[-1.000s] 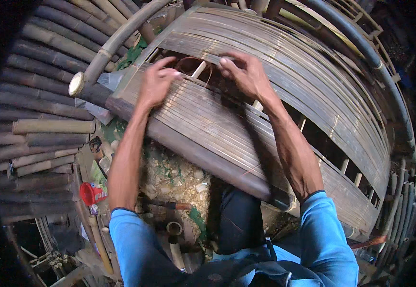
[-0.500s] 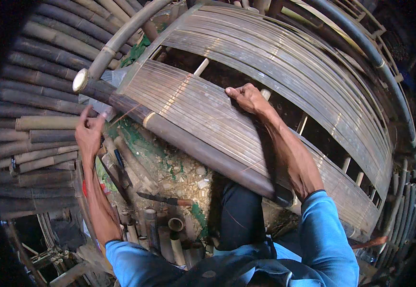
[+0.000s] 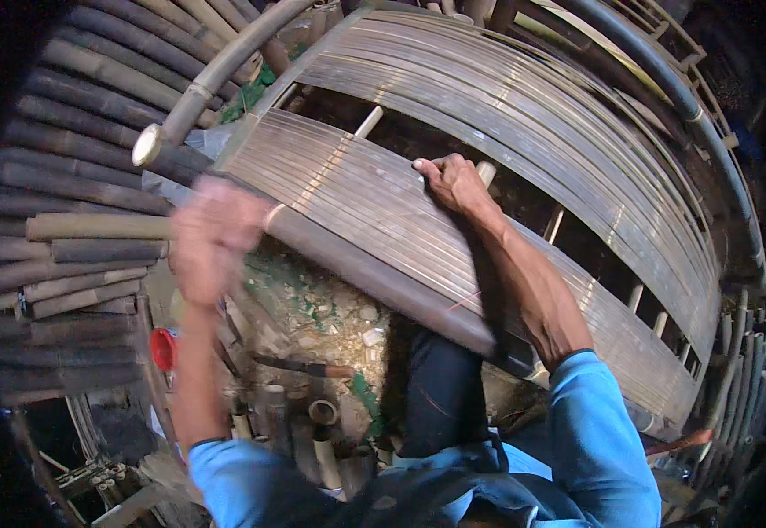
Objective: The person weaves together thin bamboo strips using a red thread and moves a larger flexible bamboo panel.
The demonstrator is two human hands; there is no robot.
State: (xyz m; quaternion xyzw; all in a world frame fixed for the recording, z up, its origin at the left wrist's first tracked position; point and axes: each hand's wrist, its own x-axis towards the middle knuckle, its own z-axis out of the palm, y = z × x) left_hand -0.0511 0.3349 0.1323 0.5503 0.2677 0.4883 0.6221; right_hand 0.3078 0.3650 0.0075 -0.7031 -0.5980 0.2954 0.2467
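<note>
A wide bamboo slat panel (image 3: 356,185) slants across a frame of thick bamboo poles. At the edge of its long dark gap, my right hand (image 3: 458,182) is curled, thumb on top of the outermost slat and the other fingers partly hidden. My left hand (image 3: 216,229) is smeared by motion over the dark front pole (image 3: 356,264), near a pale band on it. Whether those fingers hold anything does not show. A thin reddish strand (image 3: 462,304) lies over the slats toward the pole's lower right end.
Dark bamboo poles (image 3: 75,167) are stacked at the left. A knife (image 3: 304,365) lies on the chip-strewn ground, with upright bamboo pieces (image 3: 323,440) nearer me. A red round object (image 3: 164,349) sits beside my left forearm. My knee is under the front pole.
My left hand has swung right and inward, from beside the pole's left end to over the pole. My right hand stays at the slat edge. More of the red object shows.
</note>
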